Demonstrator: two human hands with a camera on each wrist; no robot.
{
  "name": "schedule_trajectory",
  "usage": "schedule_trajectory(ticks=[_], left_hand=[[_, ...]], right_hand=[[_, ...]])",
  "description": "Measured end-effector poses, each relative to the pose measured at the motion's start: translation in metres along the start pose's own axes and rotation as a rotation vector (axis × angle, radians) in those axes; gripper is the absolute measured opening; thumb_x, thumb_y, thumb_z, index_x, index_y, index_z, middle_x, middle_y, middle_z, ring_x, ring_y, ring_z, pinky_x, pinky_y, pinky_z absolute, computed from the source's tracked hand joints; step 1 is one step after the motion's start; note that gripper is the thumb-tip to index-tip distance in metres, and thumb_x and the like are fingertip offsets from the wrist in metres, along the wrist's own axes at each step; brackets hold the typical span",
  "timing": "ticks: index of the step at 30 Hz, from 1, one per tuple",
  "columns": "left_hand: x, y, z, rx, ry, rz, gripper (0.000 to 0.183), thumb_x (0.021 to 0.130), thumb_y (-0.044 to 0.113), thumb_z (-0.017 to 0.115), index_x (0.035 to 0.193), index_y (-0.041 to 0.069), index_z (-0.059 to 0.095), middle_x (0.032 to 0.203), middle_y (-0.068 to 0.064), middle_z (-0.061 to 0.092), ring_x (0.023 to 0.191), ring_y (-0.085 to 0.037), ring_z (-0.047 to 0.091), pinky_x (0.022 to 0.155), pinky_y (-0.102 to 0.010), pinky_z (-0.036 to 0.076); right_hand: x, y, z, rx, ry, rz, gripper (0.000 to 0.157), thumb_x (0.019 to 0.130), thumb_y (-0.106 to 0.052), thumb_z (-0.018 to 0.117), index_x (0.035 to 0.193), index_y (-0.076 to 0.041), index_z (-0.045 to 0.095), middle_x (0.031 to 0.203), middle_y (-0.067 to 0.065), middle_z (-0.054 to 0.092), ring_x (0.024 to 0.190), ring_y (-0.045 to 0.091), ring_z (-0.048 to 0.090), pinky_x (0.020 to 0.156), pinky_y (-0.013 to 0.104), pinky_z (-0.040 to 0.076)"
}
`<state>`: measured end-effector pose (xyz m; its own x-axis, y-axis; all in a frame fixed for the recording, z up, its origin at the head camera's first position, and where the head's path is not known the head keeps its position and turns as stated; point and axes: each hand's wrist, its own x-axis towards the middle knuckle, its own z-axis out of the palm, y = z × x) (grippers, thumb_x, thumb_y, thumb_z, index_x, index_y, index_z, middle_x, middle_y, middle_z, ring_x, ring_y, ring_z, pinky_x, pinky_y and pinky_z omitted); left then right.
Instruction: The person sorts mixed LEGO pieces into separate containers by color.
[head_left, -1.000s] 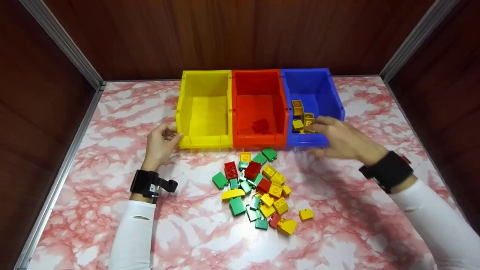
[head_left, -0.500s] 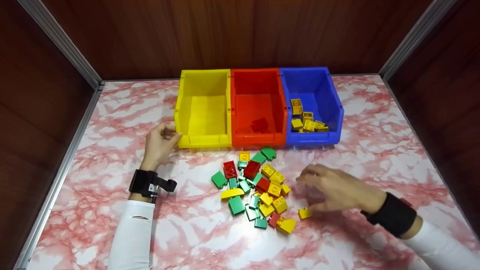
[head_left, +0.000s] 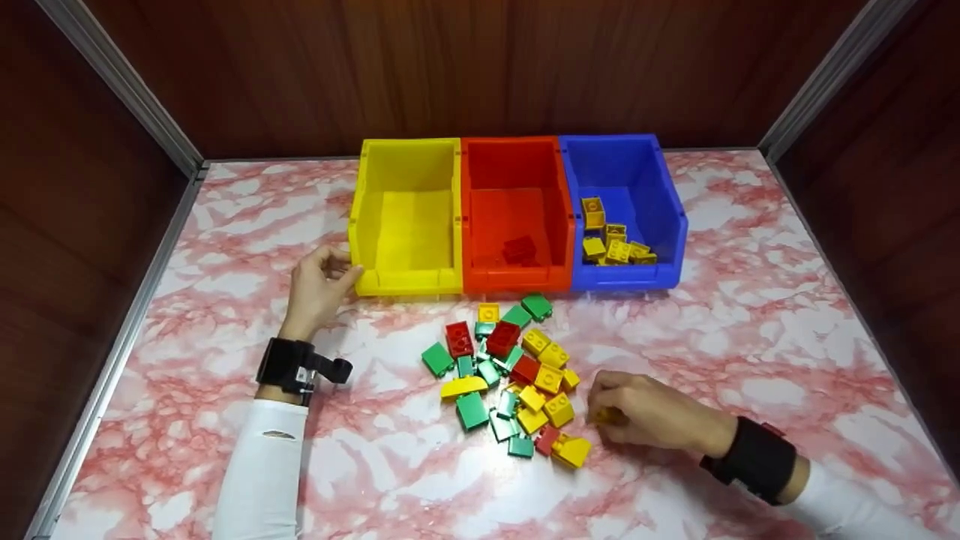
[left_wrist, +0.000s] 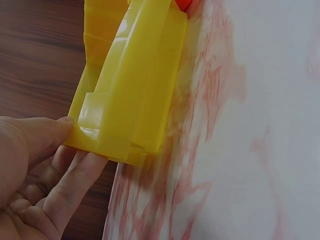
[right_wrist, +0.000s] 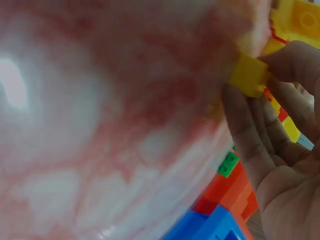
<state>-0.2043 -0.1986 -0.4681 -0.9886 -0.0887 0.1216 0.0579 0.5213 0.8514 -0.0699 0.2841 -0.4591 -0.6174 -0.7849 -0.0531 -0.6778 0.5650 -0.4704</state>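
Observation:
My right hand (head_left: 649,411) pinches a yellow toy brick (right_wrist: 248,75) between thumb and fingers, just right of the brick pile in the head view. My left hand (head_left: 319,292) holds the front left corner of the yellow bin (left_wrist: 135,85), thumb on one side and fingertips on the other. Several yellow bricks (head_left: 618,251) lie in the blue bin (head_left: 628,279). A few red bricks (head_left: 519,250) are in the red bin (head_left: 517,281). Before the bins lies a loose pile with yellow bricks (head_left: 559,409), green bricks (head_left: 472,411) and red bricks (head_left: 503,339).
The three bins stand side by side at the back of a pink and white marbled table (head_left: 375,480). Dark wooden panels (head_left: 480,67) rise behind and on both sides, with metal strips (head_left: 120,82) at the corners.
My right hand has come from the blue bin back toward the front and taken hold of the single yellow brick right of the pile. The left hand keeps its place on the yellow bin.

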Motion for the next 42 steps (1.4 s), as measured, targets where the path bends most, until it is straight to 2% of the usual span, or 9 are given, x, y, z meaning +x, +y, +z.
schedule_trajectory(ticks=[3, 11, 20, 27, 32, 36, 42], left_hand=[[0.000, 0.000, 0.000, 0.000, 0.001, -0.003, 0.020, 0.099, 0.011, 0.072, 0.114, -0.003, 0.069, 0.107, -0.019, 0.072, 0.086, -0.008, 0.061, 0.078, -0.010, 0.050], [0.000, 0.000, 0.001, -0.015, 0.005, -0.005, 0.020, 0.098, 0.009, 0.073, 0.113, -0.003, 0.069, 0.104, -0.017, 0.071, 0.085, -0.009, 0.060, 0.077, -0.011, 0.050], [0.000, 0.000, 0.000, 0.002, -0.005, 0.007, 0.021, 0.099, 0.014, 0.074, 0.112, -0.002, 0.069, 0.104, -0.017, 0.071, 0.086, -0.010, 0.060, 0.077, -0.011, 0.050], [0.000, 0.000, 0.001, -0.023, 0.013, 0.014, 0.020, 0.097, 0.008, 0.074, 0.113, -0.004, 0.069, 0.103, -0.018, 0.071, 0.085, -0.009, 0.060, 0.077, -0.009, 0.049], [0.000, -0.001, 0.001, -0.027, 0.026, 0.019, 0.020, 0.097, 0.007, 0.073, 0.114, -0.004, 0.070, 0.104, -0.021, 0.071, 0.086, -0.009, 0.060, 0.079, -0.010, 0.049], [-0.001, -0.001, 0.001, -0.020, 0.027, 0.016, 0.021, 0.098, 0.008, 0.073, 0.115, -0.004, 0.069, 0.105, -0.020, 0.071, 0.089, -0.012, 0.060, 0.080, -0.011, 0.048], [-0.002, -0.001, 0.002, -0.020, 0.014, 0.013, 0.022, 0.099, 0.009, 0.072, 0.116, -0.004, 0.068, 0.106, -0.019, 0.070, 0.091, -0.013, 0.060, 0.081, -0.011, 0.048]], right_hand=[[0.002, 0.002, -0.001, 0.034, -0.008, 0.025, 0.014, 0.088, -0.006, 0.083, 0.099, -0.015, 0.079, 0.097, -0.004, 0.067, 0.084, 0.002, 0.057, 0.072, 0.020, 0.055], [0.007, 0.003, -0.014, 0.014, 0.000, 0.055, 0.013, 0.089, -0.009, 0.083, 0.100, -0.016, 0.080, 0.097, -0.003, 0.068, 0.083, 0.003, 0.057, 0.071, 0.020, 0.057], [0.019, 0.017, -0.058, -0.028, 0.164, 0.056, 0.016, 0.083, -0.003, 0.086, 0.096, -0.010, 0.081, 0.096, 0.002, 0.070, 0.082, 0.010, 0.067, 0.069, 0.027, 0.063], [0.042, 0.040, -0.095, -0.118, 0.259, 0.070, 0.020, 0.079, 0.006, 0.085, 0.095, -0.006, 0.081, 0.095, 0.009, 0.072, 0.082, 0.017, 0.068, 0.066, 0.029, 0.063], [0.062, 0.058, -0.114, -0.155, 0.312, 0.084, 0.019, 0.080, 0.007, 0.082, 0.097, -0.002, 0.081, 0.097, 0.013, 0.074, 0.089, 0.026, 0.071, 0.074, 0.040, 0.066], [0.079, 0.073, -0.121, -0.151, 0.354, 0.118, 0.017, 0.083, 0.008, 0.080, 0.099, 0.000, 0.081, 0.099, 0.016, 0.075, 0.093, 0.032, 0.072, 0.082, 0.049, 0.065], [0.099, 0.096, -0.123, -0.159, 0.365, 0.181, 0.016, 0.084, 0.005, 0.080, 0.101, 0.003, 0.080, 0.100, 0.021, 0.075, 0.094, 0.037, 0.072, 0.085, 0.053, 0.062]])
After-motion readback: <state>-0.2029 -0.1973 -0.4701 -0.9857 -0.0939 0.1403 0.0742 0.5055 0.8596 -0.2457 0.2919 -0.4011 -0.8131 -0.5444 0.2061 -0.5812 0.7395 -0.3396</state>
